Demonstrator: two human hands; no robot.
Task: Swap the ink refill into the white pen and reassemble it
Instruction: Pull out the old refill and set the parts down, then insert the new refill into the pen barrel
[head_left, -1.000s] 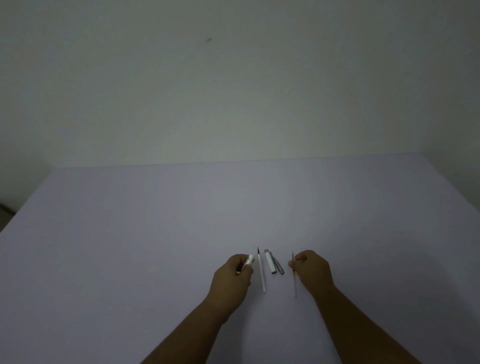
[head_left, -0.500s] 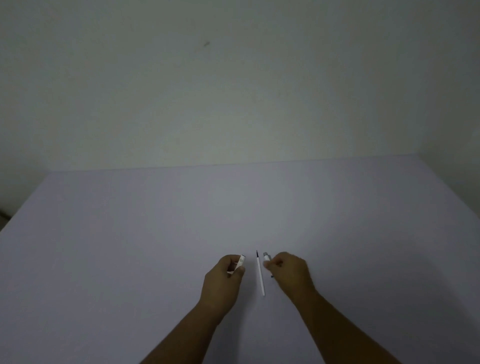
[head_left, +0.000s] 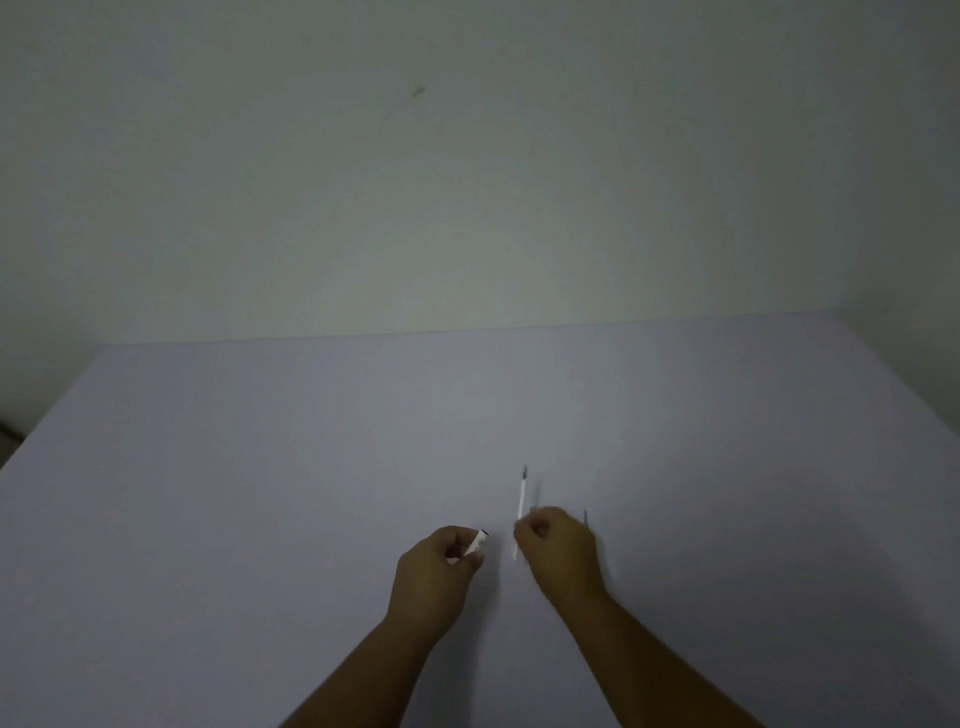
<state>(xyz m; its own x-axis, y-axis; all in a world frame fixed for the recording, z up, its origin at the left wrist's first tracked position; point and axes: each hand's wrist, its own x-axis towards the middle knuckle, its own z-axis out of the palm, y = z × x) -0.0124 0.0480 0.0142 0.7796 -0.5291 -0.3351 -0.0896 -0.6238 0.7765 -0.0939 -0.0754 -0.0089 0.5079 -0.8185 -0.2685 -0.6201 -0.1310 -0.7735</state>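
My left hand (head_left: 434, 574) is closed around a short white pen barrel piece (head_left: 477, 544), whose dark open end pokes out past the thumb. My right hand (head_left: 561, 551) pinches a thin white ink refill (head_left: 521, 496) near its middle. The refill's dark tip points away from me and its tail reaches down between the hands. A second thin, darker refill (head_left: 586, 517) lies on the table behind the right hand, with only its far tip showing. The other pen part seen earlier is hidden by the right hand.
Everything sits on a wide pale lavender table (head_left: 311, 493) that ends at a plain wall. The table's left edge (head_left: 47, 436) and right corner (head_left: 852, 332) are in view.
My right hand left the darker refill on the right, moved left, and took hold of the white refill, which now sits farther from me. My left hand kept its grip on the barrel piece.
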